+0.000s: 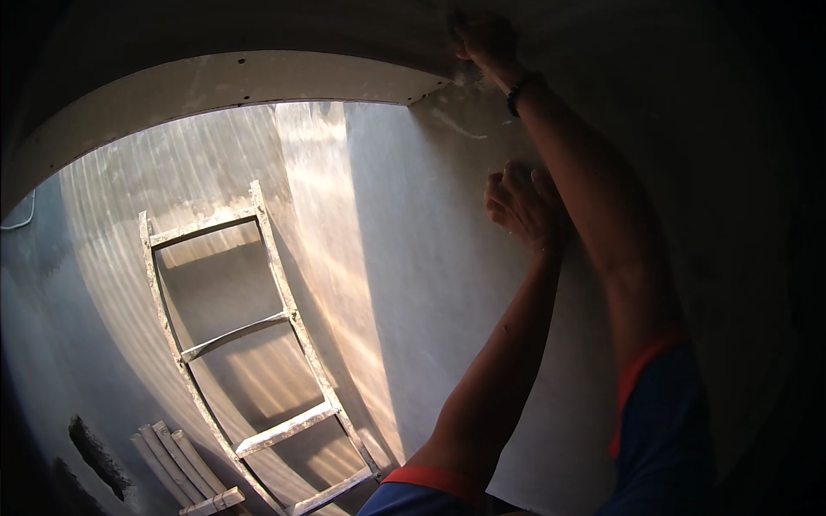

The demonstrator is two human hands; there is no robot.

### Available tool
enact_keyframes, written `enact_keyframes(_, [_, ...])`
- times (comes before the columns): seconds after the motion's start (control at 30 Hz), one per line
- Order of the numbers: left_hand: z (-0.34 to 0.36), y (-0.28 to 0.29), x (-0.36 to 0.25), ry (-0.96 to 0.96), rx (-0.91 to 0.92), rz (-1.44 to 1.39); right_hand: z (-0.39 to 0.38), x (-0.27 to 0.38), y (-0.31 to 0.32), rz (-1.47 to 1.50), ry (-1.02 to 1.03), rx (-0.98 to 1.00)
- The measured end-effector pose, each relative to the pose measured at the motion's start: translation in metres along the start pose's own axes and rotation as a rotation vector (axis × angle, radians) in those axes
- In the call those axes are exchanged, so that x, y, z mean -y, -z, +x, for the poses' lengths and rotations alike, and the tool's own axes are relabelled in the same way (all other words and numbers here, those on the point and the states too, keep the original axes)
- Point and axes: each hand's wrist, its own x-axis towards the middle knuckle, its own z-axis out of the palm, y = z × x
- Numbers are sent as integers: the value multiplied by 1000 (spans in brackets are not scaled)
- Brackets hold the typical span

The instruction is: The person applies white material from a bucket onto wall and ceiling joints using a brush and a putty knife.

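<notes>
My right hand (489, 45) is raised to the dark upper corner, where the wall meets the overhead surface. Its fingers are closed around something small and dark that the shadow hides. A dark bracelet (523, 91) circles that wrist. Lower down, my left hand (525, 206) rests against the grey plastered wall (439, 284), fingers apart and slightly bent, holding nothing. Just left of my right hand ends a pale overhead board (335, 79) with several small dark holes. A light curved streak marks the wall below my right hand.
A rough wooden ladder (277, 275), spattered pale, leans at the left in striped sunlight. Several light poles (176, 464) stand bundled near its foot. At the lower left a dark ragged hole (99, 456) breaks the surface. A thin white cable (26, 217) hangs at the far left.
</notes>
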Motion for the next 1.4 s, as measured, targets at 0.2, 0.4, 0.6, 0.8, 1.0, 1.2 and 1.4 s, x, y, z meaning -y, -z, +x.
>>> enact_keyframes(0.2, [-1,-1,2,-28,-25,25,-1,8,-4,-144,38,62])
enact_keyframes(0.4, [-1,1,1,-36,-14,-1,8,-6,-12,-303,284,-64])
enact_keyframes(0.6, [-3,3,-3,-40,-10,-34,15,-10,-15,-100,186,90])
enact_keyframes(0.8, [-1,7,-3,-24,-21,-45,-2,41,-10,42,71,5])
enact_keyframes(1.0, [-4,10,-7,-36,-45,-52,23,16,25,56,43,109])
enact_keyframes(1.2, [-3,7,-2,-33,-60,-67,14,22,10,-59,29,155])
enact_keyframes(1.4, [-2,9,-1,-47,-35,-56,9,0,0,12,-107,72])
